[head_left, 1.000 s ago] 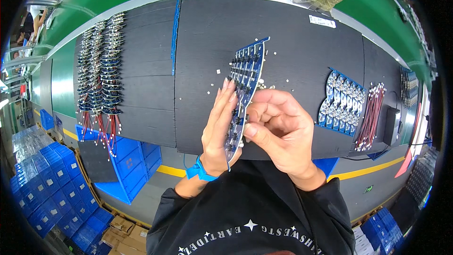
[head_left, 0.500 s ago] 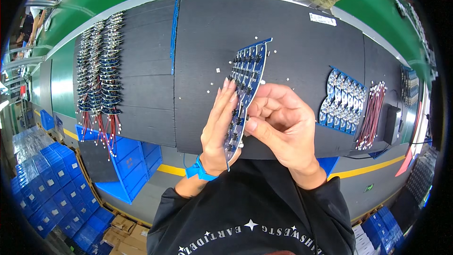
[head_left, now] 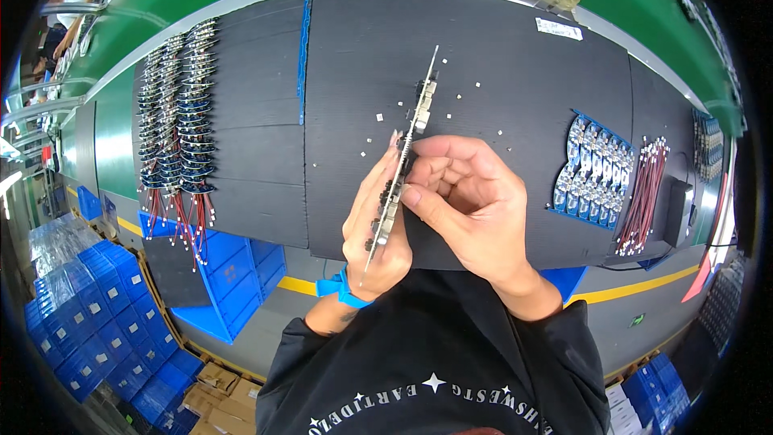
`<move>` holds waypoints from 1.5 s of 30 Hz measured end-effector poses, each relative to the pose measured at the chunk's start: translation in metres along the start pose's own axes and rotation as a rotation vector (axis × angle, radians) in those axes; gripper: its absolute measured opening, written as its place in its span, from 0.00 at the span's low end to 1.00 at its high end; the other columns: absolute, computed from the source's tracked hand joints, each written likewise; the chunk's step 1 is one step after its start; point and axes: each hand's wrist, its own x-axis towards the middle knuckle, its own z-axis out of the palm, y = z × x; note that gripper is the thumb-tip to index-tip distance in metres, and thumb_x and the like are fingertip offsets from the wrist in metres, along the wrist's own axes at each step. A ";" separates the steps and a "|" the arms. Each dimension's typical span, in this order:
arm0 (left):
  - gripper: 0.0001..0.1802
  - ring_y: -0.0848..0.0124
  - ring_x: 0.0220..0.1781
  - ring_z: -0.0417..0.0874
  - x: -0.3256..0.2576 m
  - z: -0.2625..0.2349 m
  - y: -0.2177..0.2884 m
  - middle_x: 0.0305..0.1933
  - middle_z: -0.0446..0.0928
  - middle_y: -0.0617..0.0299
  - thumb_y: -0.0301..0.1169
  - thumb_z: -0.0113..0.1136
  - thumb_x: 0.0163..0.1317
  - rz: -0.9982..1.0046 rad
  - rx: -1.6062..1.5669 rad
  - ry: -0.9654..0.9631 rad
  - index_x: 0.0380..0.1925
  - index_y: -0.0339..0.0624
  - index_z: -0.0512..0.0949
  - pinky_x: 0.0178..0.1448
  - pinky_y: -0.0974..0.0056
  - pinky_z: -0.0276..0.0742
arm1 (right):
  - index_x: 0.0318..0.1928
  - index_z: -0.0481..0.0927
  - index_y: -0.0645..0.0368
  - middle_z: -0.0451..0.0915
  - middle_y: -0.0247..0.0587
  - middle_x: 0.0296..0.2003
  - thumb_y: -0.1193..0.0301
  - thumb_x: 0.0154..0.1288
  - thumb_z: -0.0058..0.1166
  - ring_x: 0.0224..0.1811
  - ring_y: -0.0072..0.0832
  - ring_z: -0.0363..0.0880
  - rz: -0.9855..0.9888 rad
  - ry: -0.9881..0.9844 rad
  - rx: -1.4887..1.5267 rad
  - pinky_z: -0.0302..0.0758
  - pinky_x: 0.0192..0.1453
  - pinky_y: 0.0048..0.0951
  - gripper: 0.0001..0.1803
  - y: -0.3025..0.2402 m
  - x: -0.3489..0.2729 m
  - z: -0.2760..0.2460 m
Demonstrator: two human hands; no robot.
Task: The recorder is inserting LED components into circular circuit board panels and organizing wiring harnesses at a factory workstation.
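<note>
A panel of joined blue circuit boards [head_left: 419, 117] stands almost edge-on above the table, with black and metallic parts along its faces. Flat against its left side, my left hand [head_left: 372, 229] supports it, with fingers stretched upward and the palm near its lower end; a blue band circles that wrist. My right hand [head_left: 475, 213] is curled at the panel's right side, thumb and index fingertips touching it. Whether a small part sits between those fingertips is hidden. Tiny white pieces [head_left: 380, 118] lie scattered on the dark tabletop around the panel.
Stacked circuit boards with red wires [head_left: 197, 113] stand in columns at left. To the right lie another blue board panel [head_left: 592, 169], a bundle of red-brown cables [head_left: 642, 197] and a black box [head_left: 681, 213]. A blue crate [head_left: 233, 282] stands below the table's left edge.
The panel has turned from showing its blue face to nearly edge-on, its top moving left. Both hands shift slightly left with it. The whole view has moved a little.
</note>
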 end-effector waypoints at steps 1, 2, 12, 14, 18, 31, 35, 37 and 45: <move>0.25 0.43 0.61 0.69 0.002 -0.002 0.003 0.58 0.68 0.36 0.08 0.46 0.52 0.025 0.102 -0.015 0.53 0.25 0.69 0.63 0.52 0.66 | 0.48 0.72 0.68 0.78 0.38 0.34 0.86 0.57 0.56 0.36 0.18 0.77 -0.004 0.033 -0.061 0.75 0.42 0.20 0.17 0.001 0.000 -0.002; 0.25 0.42 0.62 0.69 0.007 -0.007 0.010 0.58 0.68 0.36 0.08 0.48 0.52 0.050 0.205 -0.030 0.53 0.25 0.69 0.64 0.50 0.65 | 0.48 0.73 0.68 0.78 0.37 0.34 0.85 0.57 0.56 0.36 0.18 0.77 -0.008 0.065 -0.122 0.74 0.42 0.19 0.16 0.002 -0.001 -0.004; 0.21 0.42 0.62 0.67 0.019 -0.004 0.009 0.59 0.67 0.37 0.17 0.48 0.60 0.527 0.568 -0.170 0.55 0.26 0.68 0.65 0.47 0.63 | 0.67 0.42 0.69 0.43 0.61 0.66 0.60 0.70 0.37 0.70 0.45 0.40 -0.151 -0.048 -0.428 0.41 0.71 0.39 0.35 0.027 -0.013 -0.030; 0.20 0.45 0.60 0.71 0.008 0.004 0.009 0.57 0.69 0.36 0.22 0.51 0.62 0.367 0.505 -0.001 0.53 0.23 0.68 0.64 0.48 0.65 | 0.68 0.31 0.69 0.30 0.60 0.70 0.53 0.72 0.27 0.73 0.48 0.24 -0.227 -0.091 -0.344 0.28 0.73 0.41 0.40 0.029 -0.006 -0.023; 0.23 0.40 0.58 0.71 0.012 0.016 0.019 0.56 0.70 0.34 0.15 0.51 0.56 0.405 0.453 0.010 0.54 0.24 0.67 0.60 0.49 0.69 | 0.68 0.29 0.68 0.28 0.58 0.70 0.50 0.72 0.23 0.74 0.45 0.23 -0.104 -0.184 -0.259 0.29 0.73 0.39 0.40 0.035 -0.010 -0.015; 0.44 0.54 0.70 0.57 -0.008 0.055 0.037 0.68 0.55 0.44 0.16 0.56 0.55 -0.072 -0.287 -0.711 0.68 0.36 0.44 0.70 0.53 0.54 | 0.59 0.65 0.64 0.77 0.41 0.43 0.73 0.67 0.50 0.43 0.19 0.74 -0.110 0.781 -0.299 0.70 0.49 0.21 0.22 -0.049 -0.035 -0.103; 0.41 0.50 0.72 0.51 0.018 0.081 0.032 0.69 0.54 0.45 0.25 0.64 0.52 0.083 0.129 -0.768 0.65 0.32 0.55 0.72 0.52 0.50 | 0.60 0.65 0.66 0.77 0.45 0.48 0.75 0.66 0.49 0.48 0.24 0.76 -0.266 0.935 -0.456 0.72 0.54 0.24 0.23 -0.082 -0.076 -0.205; 0.39 0.49 0.73 0.48 0.019 0.093 0.020 0.68 0.57 0.45 0.31 0.64 0.54 0.190 0.308 -0.800 0.63 0.31 0.58 0.72 0.47 0.46 | 0.61 0.65 0.66 0.79 0.45 0.45 0.77 0.66 0.49 0.45 0.21 0.77 -0.211 0.943 -0.500 0.73 0.50 0.22 0.23 -0.090 -0.085 -0.226; 0.37 0.53 0.73 0.49 0.018 0.136 0.015 0.66 0.61 0.47 0.42 0.62 0.54 0.397 0.584 -0.845 0.60 0.31 0.63 0.70 0.36 0.39 | 0.57 0.69 0.67 0.79 0.40 0.35 0.78 0.64 0.50 0.33 0.18 0.74 -0.154 0.853 -0.973 0.69 0.36 0.19 0.20 -0.071 -0.083 -0.254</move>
